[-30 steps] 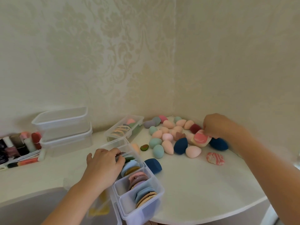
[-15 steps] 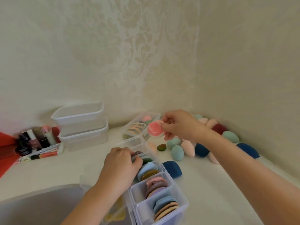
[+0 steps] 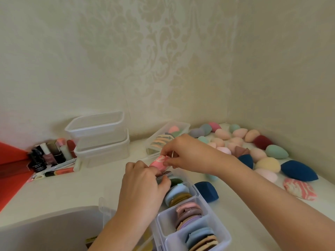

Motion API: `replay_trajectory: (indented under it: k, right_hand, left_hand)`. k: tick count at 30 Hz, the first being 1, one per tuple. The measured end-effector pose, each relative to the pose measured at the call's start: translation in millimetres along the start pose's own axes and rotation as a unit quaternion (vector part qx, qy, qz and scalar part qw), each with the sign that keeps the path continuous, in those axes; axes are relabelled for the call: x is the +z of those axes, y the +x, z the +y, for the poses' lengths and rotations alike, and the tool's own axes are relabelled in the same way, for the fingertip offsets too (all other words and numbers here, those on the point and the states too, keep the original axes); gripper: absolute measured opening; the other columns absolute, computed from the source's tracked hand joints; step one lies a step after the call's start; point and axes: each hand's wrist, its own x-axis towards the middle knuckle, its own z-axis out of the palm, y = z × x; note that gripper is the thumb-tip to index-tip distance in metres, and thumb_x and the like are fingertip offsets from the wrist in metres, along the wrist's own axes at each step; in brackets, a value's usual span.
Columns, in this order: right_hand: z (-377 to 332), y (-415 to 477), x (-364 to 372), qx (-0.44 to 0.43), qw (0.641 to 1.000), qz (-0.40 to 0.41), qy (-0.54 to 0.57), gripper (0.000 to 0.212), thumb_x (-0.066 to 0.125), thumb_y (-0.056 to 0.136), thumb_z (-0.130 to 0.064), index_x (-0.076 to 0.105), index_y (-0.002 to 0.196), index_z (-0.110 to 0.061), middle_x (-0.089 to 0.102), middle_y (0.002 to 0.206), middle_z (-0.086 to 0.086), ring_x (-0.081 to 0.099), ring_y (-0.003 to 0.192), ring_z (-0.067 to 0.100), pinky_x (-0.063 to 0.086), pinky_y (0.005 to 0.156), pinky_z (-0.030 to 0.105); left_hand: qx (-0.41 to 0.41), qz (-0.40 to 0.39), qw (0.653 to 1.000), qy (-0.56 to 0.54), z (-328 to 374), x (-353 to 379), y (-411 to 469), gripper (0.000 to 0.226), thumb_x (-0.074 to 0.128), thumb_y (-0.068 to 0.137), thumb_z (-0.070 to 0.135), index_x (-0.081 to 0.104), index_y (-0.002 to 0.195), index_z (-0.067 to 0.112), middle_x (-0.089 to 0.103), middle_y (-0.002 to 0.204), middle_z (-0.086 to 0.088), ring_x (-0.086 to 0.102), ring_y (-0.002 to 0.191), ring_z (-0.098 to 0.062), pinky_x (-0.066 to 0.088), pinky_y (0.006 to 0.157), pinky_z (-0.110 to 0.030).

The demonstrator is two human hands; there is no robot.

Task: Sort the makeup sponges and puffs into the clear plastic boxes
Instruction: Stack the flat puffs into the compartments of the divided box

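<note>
**Bringing a pink marbled puff to the divided box**

The right hand [image 3: 186, 153] pinches the pink marbled puff [image 3: 158, 162] between thumb and fingertips, holding it in the air just above the far end of the divided clear box [image 3: 225, 233]. The left hand [image 3: 140, 185] curls its fingers over that same end and grips the box wall. Its fingertips lie close to the puff, but I cannot tell whether they touch it. The nearer compartments hold upright rows of flat puffs [image 3: 188, 214].

The step in hand looks like placing this puff. Next it probably needs turning on edge and slipping into a compartment with room, while the left hand steadies the box. Many egg-shaped sponges [image 3: 235, 140] lie loose on the counter [image 3: 72, 189], so much sorting remains.
</note>
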Motion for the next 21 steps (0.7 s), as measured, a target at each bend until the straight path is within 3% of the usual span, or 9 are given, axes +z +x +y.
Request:
replay_trajectory:
  k: [2,4,8,11,13,16,19,21]
  right_hand:
    - [-3,5,1,-0.027,0.997,-0.017,-0.075,0.017,0.059,0.088,-0.015,0.072,0.09,-0.006,0.068,0.079,0.009,0.05,0.068,0.016,0.033,0.057,0.02]
    - [-8,9,4,-0.051,0.989,-0.033,-0.137,0.02,0.057,0.088,-0.016,0.071,0.081,-0.003,0.058,0.069,0.011,0.04,0.065,0.017,0.027,0.051,0.016]
    - [-14,17,10,-0.061,0.97,-0.074,-0.222,0.021,0.053,0.085,-0.007,0.064,0.066,-0.008,0.052,0.067,0.007,0.038,0.061,0.016,0.016,0.046,0.02]
    - [-18,24,8,-0.045,0.957,-0.127,-0.259,0.03,0.05,0.085,-0.002,0.051,0.057,-0.011,0.04,0.054,0.001,0.032,0.05,0.011,0.018,0.045,0.021]
    - [-22,29,6,-0.037,0.95,-0.164,-0.263,0.034,0.048,0.088,-0.002,0.046,0.055,-0.01,0.039,0.054,0.0,0.033,0.05,0.012,0.024,0.046,0.022]
    - [-28,35,6,-0.032,0.937,-0.203,-0.283,0.037,0.045,0.091,-0.004,0.038,0.056,-0.013,0.04,0.059,0.0,0.036,0.052,0.012,0.028,0.048,0.022]
    - [-23,39,7,0.002,0.948,-0.185,-0.259,0.033,0.052,0.086,-0.002,0.044,0.055,-0.01,0.041,0.056,0.001,0.041,0.055,0.017,0.03,0.049,0.024]
    - [-17,34,6,0.018,0.969,-0.146,-0.197,0.023,0.057,0.083,-0.005,0.054,0.06,-0.008,0.044,0.053,0.0,0.04,0.052,0.015,0.028,0.049,0.022]
  left_hand:
    - [0.003,0.005,1.0,0.008,0,-1,-1,0.033,0.044,0.091,0.042,0.063,0.117,0.037,0.051,0.098,0.004,0.035,0.1,-0.016,0.037,0.085,-0.026]
    - [0.009,0.006,1.0,0.018,0,-2,-1,0.031,0.043,0.092,0.042,0.065,0.113,0.037,0.05,0.095,0.005,0.035,0.096,-0.016,0.034,0.079,-0.028]
    - [0.04,0.009,0.999,0.017,1,-2,0,0.03,0.043,0.093,0.038,0.07,0.104,0.036,0.052,0.089,0.007,0.034,0.089,-0.013,0.024,0.074,-0.027]
    - [0.069,0.031,0.997,0.001,-1,0,0,0.022,0.054,0.09,0.031,0.076,0.093,0.031,0.055,0.081,0.004,0.037,0.082,-0.015,0.024,0.07,-0.028]
    - [0.088,0.037,0.995,0.002,-3,2,3,0.006,0.074,0.075,0.024,0.077,0.074,0.028,0.054,0.066,0.004,0.037,0.07,-0.015,0.028,0.063,-0.029]
    - [0.086,0.034,0.996,0.02,-4,5,5,0.023,0.089,0.05,0.016,0.067,0.054,0.021,0.052,0.056,0.002,0.044,0.055,-0.019,0.03,0.049,-0.029]
    - [0.05,0.047,0.997,-0.02,-1,2,0,0.008,0.074,0.074,0.022,0.072,0.081,0.023,0.057,0.083,0.001,0.054,0.083,-0.024,0.041,0.066,-0.034]
    - [0.043,0.057,0.996,-0.048,-3,4,-2,0.016,0.061,0.086,0.026,0.064,0.101,0.026,0.053,0.102,0.003,0.05,0.099,-0.019,0.04,0.081,-0.03]
